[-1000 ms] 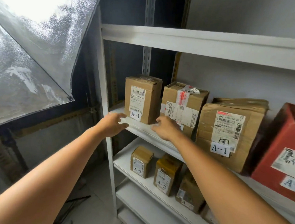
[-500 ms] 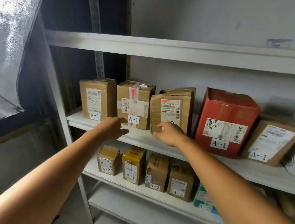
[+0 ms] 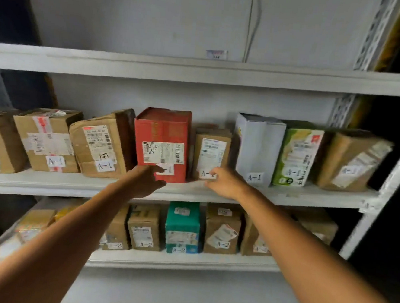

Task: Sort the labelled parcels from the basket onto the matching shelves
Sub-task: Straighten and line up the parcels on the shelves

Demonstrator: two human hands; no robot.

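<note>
Several parcels labelled A-1 stand in a row on the middle shelf [image 3: 46,183]. Among them are a red parcel [image 3: 162,126] and, right of it, a small brown parcel [image 3: 212,150]. My left hand [image 3: 144,181] reaches to the red parcel's lower front, fingertips at its A-1 label. My right hand [image 3: 225,182] touches the bottom front of the small brown parcel and covers part of its label. Neither hand carries a parcel. The basket is out of view.
A white parcel [image 3: 257,146], a green one [image 3: 297,155] and a tilted brown one [image 3: 352,162] fill the shelf's right end; brown ones [image 3: 47,138] fill the left. The lower shelf [image 3: 184,261] holds A-2 parcels, one teal [image 3: 183,224]. A bare upper shelf [image 3: 201,70] runs overhead.
My view and both hands have shifted right along the A-1 shelf, from the leftmost brown parcels to the red and small brown ones.
</note>
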